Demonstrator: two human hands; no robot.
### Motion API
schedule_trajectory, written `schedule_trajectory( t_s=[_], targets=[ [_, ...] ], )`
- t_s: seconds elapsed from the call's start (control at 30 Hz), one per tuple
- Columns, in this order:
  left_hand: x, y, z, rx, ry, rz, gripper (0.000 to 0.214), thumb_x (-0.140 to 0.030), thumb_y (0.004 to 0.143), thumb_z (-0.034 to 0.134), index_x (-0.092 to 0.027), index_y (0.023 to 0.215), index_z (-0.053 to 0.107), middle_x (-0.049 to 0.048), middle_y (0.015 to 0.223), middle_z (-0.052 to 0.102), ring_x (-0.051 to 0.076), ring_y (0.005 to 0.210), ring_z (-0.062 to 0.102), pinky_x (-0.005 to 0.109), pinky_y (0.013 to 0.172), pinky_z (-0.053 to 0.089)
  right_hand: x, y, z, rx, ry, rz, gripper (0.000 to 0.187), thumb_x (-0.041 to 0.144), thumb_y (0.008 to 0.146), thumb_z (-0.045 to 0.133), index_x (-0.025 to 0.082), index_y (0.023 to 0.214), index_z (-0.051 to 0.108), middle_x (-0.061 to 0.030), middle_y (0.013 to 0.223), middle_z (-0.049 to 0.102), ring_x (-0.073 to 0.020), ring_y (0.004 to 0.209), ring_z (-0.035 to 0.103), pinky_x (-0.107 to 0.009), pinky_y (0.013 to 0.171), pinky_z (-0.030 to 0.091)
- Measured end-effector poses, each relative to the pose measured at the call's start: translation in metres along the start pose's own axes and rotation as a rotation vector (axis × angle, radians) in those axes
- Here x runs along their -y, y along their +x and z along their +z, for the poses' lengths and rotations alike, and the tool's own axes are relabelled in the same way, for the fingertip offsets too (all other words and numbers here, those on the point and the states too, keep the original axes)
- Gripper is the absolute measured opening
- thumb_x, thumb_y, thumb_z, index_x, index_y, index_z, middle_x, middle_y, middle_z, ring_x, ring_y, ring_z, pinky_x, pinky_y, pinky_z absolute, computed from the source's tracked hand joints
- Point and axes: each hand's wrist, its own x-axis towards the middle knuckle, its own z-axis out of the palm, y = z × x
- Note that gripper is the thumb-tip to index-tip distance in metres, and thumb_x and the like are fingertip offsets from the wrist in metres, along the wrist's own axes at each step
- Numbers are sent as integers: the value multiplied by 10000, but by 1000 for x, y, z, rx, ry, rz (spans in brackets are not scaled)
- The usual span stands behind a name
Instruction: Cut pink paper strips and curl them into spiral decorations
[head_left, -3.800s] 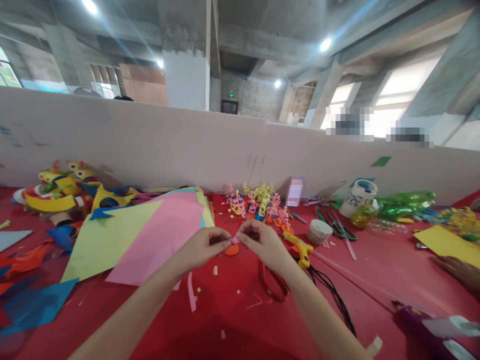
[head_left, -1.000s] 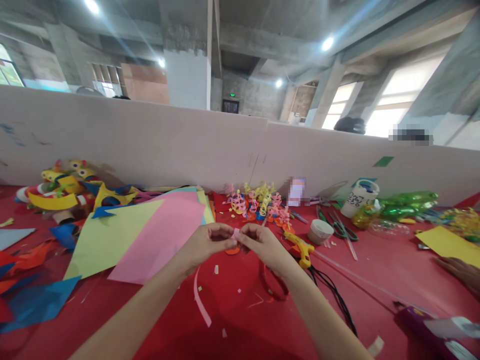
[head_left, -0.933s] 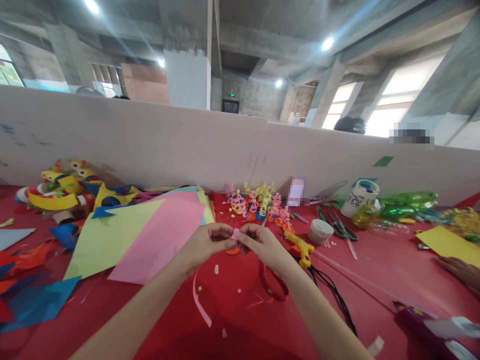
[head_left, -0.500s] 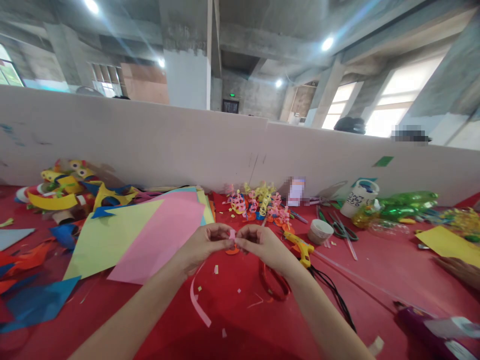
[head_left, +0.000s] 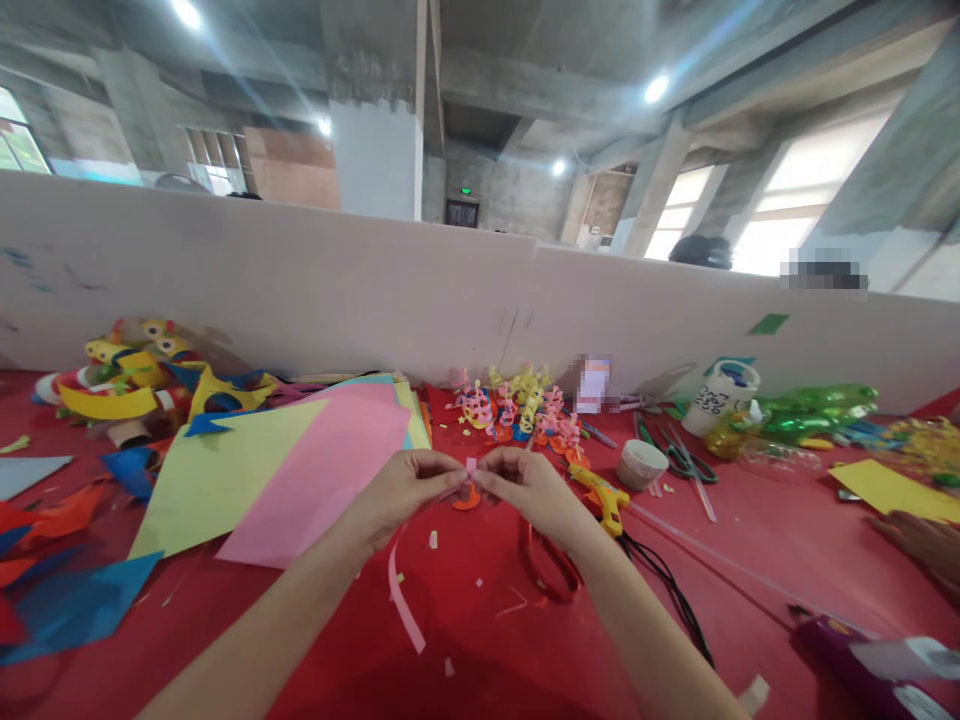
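My left hand [head_left: 409,490] and my right hand [head_left: 525,485] meet over the middle of the red table. Thumb and fingertips of both are pinched on a small pink paper piece [head_left: 471,465], whose top edge shows between them. Just below the fingertips is an orange disc [head_left: 466,498]; whether it is joined to the pink piece I cannot tell. A curled pink paper strip [head_left: 407,610] trails down beneath my left hand. Red scissor handles [head_left: 555,575] lie partly hidden under my right wrist. Beyond my hands stand several small pink and yellow curled-paper figures [head_left: 525,405].
Pink sheets [head_left: 322,480] and yellow paper lie left. To the right are a yellow glue gun [head_left: 606,500], a paper cup [head_left: 642,466], green-handled scissors [head_left: 690,465] and a purple glue gun [head_left: 840,650]. Another person's hand [head_left: 915,545] rests far right. A white partition [head_left: 375,300] runs behind.
My fingertips have shifted slightly on the small pink piece, so less of it shows. The trailing pink strip has swung a little to the right.
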Motion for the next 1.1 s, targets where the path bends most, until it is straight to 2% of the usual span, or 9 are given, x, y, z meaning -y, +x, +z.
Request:
schedule_trajectory(
  t_s=[0.33, 0.53, 0.73, 1.0, 1.1],
  targets=[
    [-3, -1, 0, 34, -31, -53, 201, -339, 664, 707, -144, 704, 727, 50, 668, 716, 169, 682, 641, 293, 743, 477, 0, 0, 1, -24, 13, -56, 218, 377, 707, 635, 180, 710, 544, 21, 657, 536, -106, 589, 493, -253, 596, 399],
    [-5, -3, -1, 6, 82, 19, 162, -310, 699, 663, -163, 665, 723, 27, 656, 709, 141, 654, 605, 253, 701, 450, -3, 1, 2, -23, 74, -62, 242, 389, 694, 662, 180, 766, 564, 5, 728, 578, -115, 658, 536, -262, 657, 430],
    [-8, -3, -1, -40, 114, 31, 127, -288, 641, 693, -167, 673, 716, 20, 662, 699, 146, 657, 589, 251, 676, 437, -3, 1, 2, -22, 106, -119, 194, 342, 709, 660, 183, 774, 571, 18, 704, 573, -106, 642, 533, -249, 640, 430],
    [-9, -5, -1, -34, 27, -5, 115, -271, 632, 697, -159, 650, 715, 20, 622, 692, 130, 618, 583, 235, 646, 429, 2, -2, 4, -3, 115, -197, 102, 280, 750, 634, 186, 769, 598, 24, 661, 589, -92, 599, 543, -225, 598, 443],
    [-9, -6, -1, -11, -15, -8, 104, -263, 638, 693, -162, 648, 715, 19, 615, 691, 129, 623, 590, 234, 656, 434, 5, -5, 4, -13, 54, -243, 60, 243, 767, 614, 189, 793, 616, 14, 681, 607, -98, 625, 563, -226, 608, 456]
  ],
)
